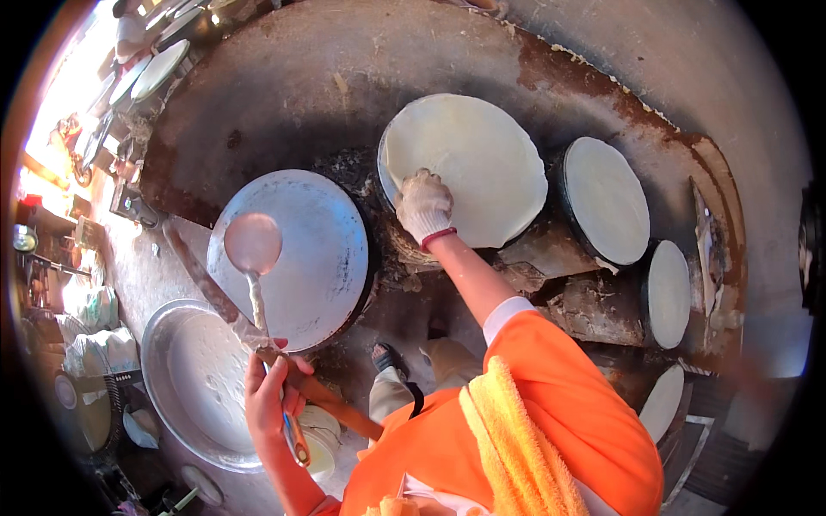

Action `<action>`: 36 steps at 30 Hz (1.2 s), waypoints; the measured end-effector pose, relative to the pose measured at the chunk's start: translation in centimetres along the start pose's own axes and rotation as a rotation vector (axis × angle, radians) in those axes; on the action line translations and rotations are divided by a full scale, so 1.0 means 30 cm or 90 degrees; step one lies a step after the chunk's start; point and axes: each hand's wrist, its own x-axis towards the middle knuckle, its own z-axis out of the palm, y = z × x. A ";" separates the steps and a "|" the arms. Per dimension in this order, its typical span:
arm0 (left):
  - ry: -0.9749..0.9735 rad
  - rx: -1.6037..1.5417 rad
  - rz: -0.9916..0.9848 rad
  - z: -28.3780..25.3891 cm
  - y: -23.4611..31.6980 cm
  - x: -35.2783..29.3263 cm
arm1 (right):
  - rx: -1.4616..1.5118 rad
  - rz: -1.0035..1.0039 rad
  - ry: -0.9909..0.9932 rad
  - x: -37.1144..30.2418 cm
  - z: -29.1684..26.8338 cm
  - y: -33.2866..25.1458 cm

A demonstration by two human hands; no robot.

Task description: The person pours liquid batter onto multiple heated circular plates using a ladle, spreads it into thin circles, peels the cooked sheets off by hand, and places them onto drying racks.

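Observation:
My left hand [280, 387] is closed around a ladle [253, 244] with a round bowl and a long wooden-ended handle. A long wooden paddle-like stick [202, 271] also passes through its grip. The ladle's bowl hangs over a bare round griddle [297, 215]. My right hand [425, 204], in a pale knitted glove, has its fingers curled at the left edge of a thin white crepe [482, 163] on the middle griddle. The fingertips are partly hidden, but they appear to pinch the crepe's edge. A wide metal basin [163, 378] of white batter stands beside my left hand.
More crepe-covered griddles, a near one [606, 199], a smaller one [668, 294] and another [662, 402], curve away to the right. A stained, curved clay ledge [344, 77] lies behind them. Plastic bags [101, 353] and other round trays [162, 69] crowd the left side.

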 end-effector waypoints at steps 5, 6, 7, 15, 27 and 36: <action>-0.259 -0.226 0.141 0.039 -0.054 0.018 | 0.366 -0.011 0.078 0.028 -0.065 0.132; -0.223 -0.252 0.154 0.072 -0.084 0.024 | 0.424 0.007 0.044 0.054 -0.082 0.198; -0.171 -0.247 0.143 0.118 -0.092 0.024 | 0.542 0.047 0.111 0.095 -0.010 0.271; 0.030 0.018 -0.066 0.280 -0.089 0.027 | 1.107 0.064 0.288 -0.006 -0.120 0.777; -0.326 0.078 -0.206 0.431 -0.316 0.317 | 1.264 0.336 0.880 -1.016 -0.552 0.924; -0.773 0.394 -0.360 0.650 -0.555 -0.010 | 0.848 0.645 1.094 -2.141 -0.245 0.985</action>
